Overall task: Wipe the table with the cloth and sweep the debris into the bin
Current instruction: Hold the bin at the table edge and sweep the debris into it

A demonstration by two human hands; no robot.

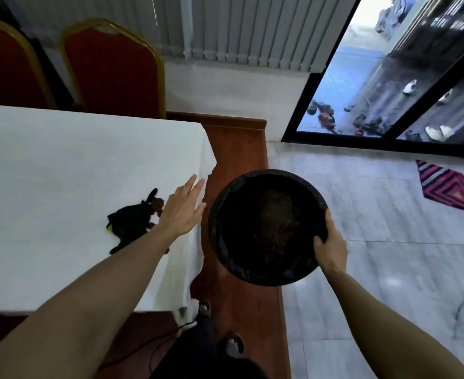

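White-clothed table (61, 165): sweeping step. Left hand (180, 212) flat, fingers spread, beside crumpled black cloth (132, 222) near right edge. Right hand (330, 248) grips round black bin (266, 228) alongside; brown debris (158, 205) likely goes next.

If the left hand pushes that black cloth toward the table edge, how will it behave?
The cloth lies crumpled with limp corners, so it would probably bunch and fold instead of sliding stiffly. It looks light, so the open left hand should move it easily. The white tablecloth may drag and wrinkle with it.
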